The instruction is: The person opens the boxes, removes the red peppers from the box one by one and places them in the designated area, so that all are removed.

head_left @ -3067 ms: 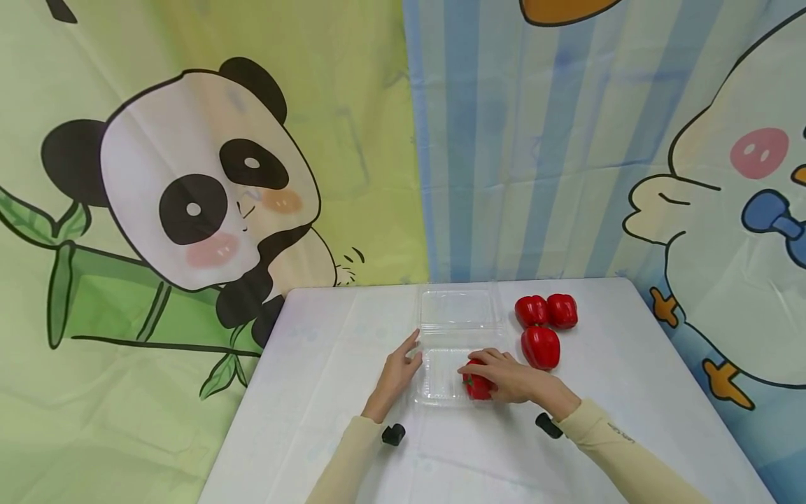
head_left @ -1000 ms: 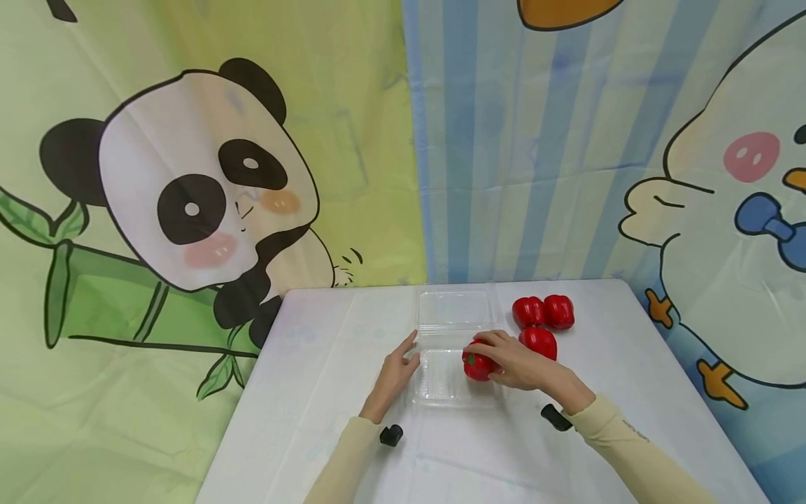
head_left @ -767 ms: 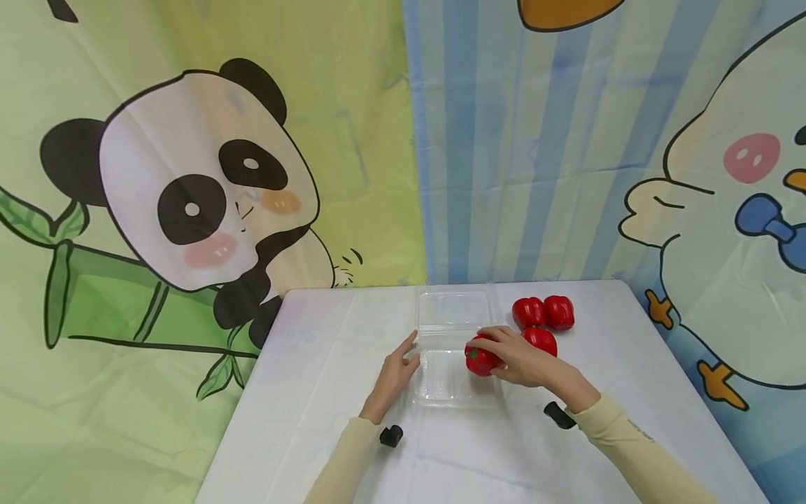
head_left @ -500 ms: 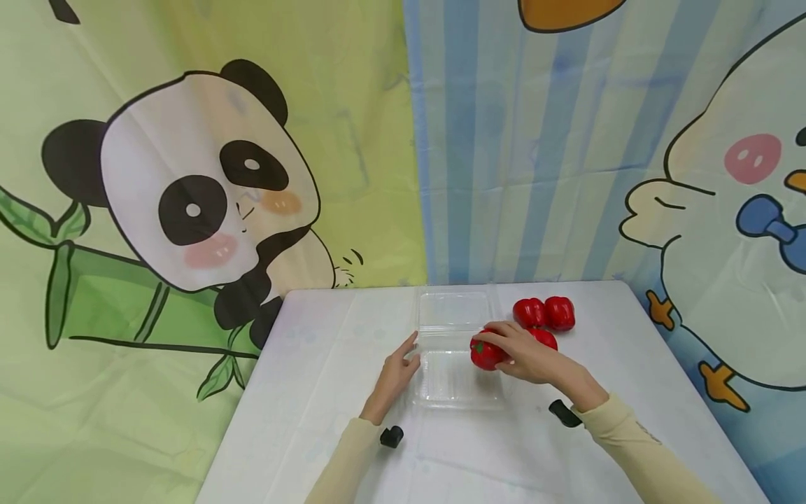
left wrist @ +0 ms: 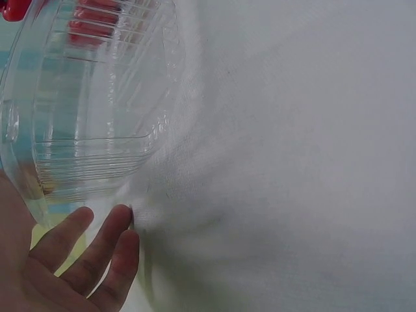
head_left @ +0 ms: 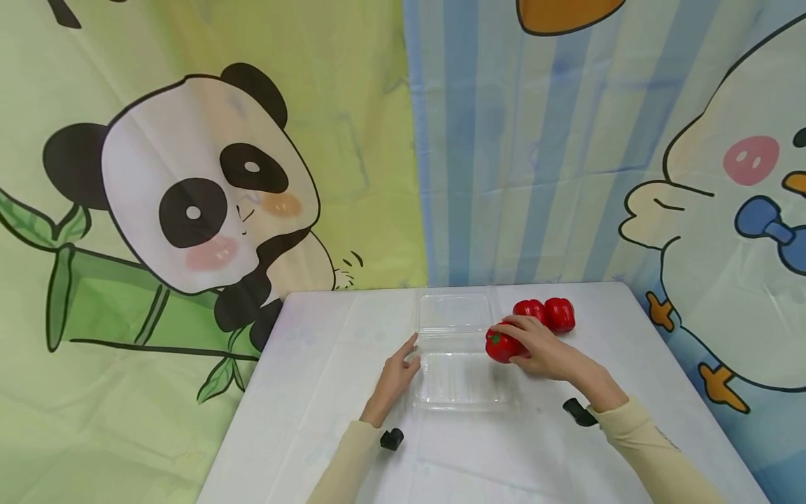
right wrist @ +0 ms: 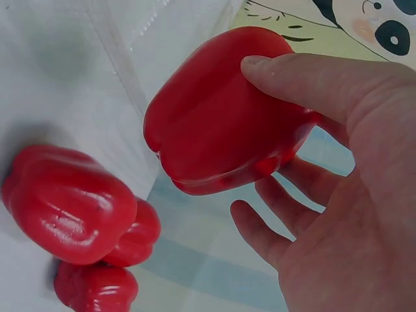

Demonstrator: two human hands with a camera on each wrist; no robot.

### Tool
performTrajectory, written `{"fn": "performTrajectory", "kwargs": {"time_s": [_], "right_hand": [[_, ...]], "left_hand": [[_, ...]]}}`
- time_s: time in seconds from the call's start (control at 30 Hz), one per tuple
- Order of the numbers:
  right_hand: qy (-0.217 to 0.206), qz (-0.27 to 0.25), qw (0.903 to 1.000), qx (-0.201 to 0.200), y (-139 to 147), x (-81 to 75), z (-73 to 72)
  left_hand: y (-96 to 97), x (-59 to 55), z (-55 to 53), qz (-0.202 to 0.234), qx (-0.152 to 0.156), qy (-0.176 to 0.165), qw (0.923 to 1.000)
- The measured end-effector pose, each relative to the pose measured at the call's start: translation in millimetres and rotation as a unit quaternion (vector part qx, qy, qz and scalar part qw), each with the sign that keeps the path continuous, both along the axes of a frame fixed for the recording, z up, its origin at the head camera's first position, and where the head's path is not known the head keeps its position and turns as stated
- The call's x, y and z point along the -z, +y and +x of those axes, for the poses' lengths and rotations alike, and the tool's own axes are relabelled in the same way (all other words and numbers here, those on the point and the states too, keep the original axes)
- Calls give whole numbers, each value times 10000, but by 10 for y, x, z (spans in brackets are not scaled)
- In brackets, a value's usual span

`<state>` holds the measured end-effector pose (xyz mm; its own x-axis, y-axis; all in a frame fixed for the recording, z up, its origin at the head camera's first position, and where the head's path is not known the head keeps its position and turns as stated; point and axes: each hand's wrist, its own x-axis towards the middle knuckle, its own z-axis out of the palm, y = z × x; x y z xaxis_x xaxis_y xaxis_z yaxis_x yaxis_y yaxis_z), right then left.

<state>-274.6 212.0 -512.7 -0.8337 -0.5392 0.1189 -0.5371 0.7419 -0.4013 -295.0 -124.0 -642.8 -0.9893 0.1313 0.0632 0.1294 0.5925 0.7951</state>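
Note:
My right hand grips a red bell pepper with a green stem end, thumb on one side and fingers on the other. It hangs over the right edge of a clear plastic clamshell box. The box lies with its lid folded back toward the far table edge. At the box's left side rests my left hand, fingers extended and loosely spread by the rim; whether it touches is hard to tell. The left wrist view shows those fingertips near the box wall.
Two red bell peppers sit at the back right of the white table; the right hand hides another in the head view. In the right wrist view that nearer pepper lies beside the two others. Cartoon-printed curtains hang behind the table.
My right hand has lifted the pepper out of the box's base and carried it right and away from me, now covering the nearest table pepper. The left hand has stayed put.

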Motion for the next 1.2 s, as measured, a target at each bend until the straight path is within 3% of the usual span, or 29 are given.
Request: {"fn": "performTrajectory", "kwargs": {"time_s": [0.67,1.2], "right_hand": [[-251,-228,9988,342,237,-107,-2],[-371,-341,9972,549,410,-55,-17]], "left_hand": [[-7,24,17,43,-9,-31,10000],[-17,33,-21,93,-16,-176,9998]]}}
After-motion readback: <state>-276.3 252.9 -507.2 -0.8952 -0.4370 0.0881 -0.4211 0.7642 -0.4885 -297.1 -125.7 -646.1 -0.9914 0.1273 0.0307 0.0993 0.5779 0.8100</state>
